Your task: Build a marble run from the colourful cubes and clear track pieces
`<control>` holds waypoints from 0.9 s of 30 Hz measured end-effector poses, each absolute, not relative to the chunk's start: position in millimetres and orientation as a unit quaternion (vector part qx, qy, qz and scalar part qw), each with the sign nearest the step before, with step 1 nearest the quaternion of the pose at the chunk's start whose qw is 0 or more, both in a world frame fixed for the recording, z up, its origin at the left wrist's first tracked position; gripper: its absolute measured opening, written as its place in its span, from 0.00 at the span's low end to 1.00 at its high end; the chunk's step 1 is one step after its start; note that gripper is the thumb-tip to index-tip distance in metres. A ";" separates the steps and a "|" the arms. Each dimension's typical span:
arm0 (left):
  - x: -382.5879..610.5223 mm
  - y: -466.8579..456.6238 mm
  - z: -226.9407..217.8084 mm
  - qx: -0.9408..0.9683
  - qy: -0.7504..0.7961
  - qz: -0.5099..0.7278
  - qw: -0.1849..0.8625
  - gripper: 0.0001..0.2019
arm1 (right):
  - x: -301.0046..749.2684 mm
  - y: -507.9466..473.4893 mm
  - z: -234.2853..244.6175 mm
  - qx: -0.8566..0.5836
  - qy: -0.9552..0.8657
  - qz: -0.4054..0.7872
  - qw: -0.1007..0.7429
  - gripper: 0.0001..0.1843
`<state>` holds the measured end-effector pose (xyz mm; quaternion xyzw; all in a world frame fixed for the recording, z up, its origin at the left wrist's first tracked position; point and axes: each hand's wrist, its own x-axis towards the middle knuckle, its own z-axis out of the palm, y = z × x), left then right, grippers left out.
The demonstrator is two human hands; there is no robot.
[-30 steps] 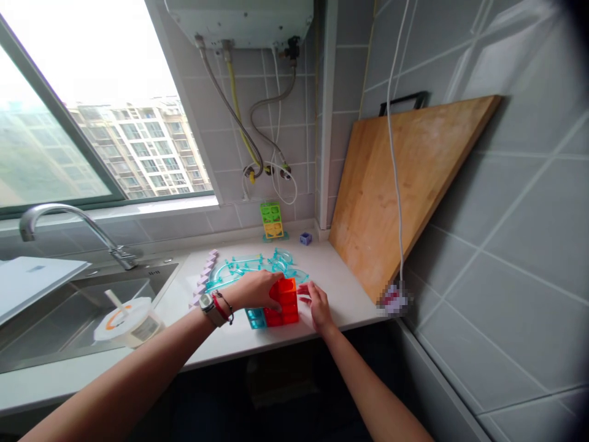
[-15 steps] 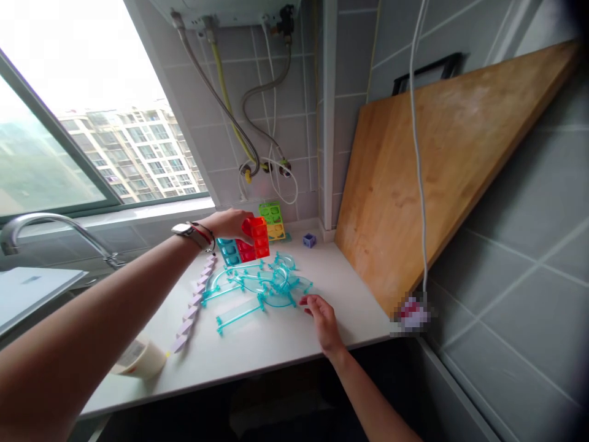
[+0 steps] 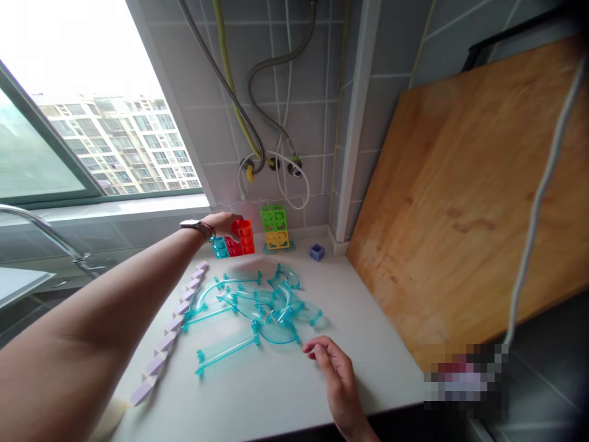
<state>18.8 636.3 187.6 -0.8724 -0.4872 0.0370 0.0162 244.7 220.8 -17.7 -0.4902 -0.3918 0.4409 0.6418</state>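
Note:
My left hand (image 3: 221,223) reaches to the back of the white counter (image 3: 285,380) and grips a block stack (image 3: 237,240) of red, orange and teal translucent cubes, set down near the wall. Right beside it stands a green and yellow block tower (image 3: 274,227). My right hand (image 3: 334,368) rests on the counter near its front edge, fingers loosely extended, holding nothing, just right of a heap of teal transparent track pieces (image 3: 257,304).
A small blue cube (image 3: 316,252) lies by the wall corner. A row of pale lilac pieces (image 3: 172,322) runs diagonally at the left. A large wooden board (image 3: 464,190) leans on the right wall with a white cable (image 3: 543,184) before it. Faucet (image 3: 41,230) and window are at the left.
My left hand has carried the red and teal block stack from the front of the counter to the back wall beside the green tower. The view moved closer; my right hand stayed near the tracks.

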 end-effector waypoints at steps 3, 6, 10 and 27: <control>13.1 651.8 159.7 -0.871 -0.490 0.035 -0.005 0.40 | 244.5 220.8 -18.4 -0.498 -0.395 0.444 0.632 0.20; 10.1 665.8 139.6 -0.874 -0.483 0.033 -0.024 0.39 | 241.9 220.0 -16.7 -0.502 -0.374 0.447 0.640 0.19; 9.1 680.7 131.1 -0.882 -0.468 0.026 -0.041 0.40 | 237.4 218.1 -9.2 -0.517 -0.339 0.455 0.641 0.19; 12.1 696.9 120.9 -0.903 -0.429 -0.005 0.021 0.34 | 235.8 216.3 -2.9 -0.498 -0.334 0.469 0.648 0.21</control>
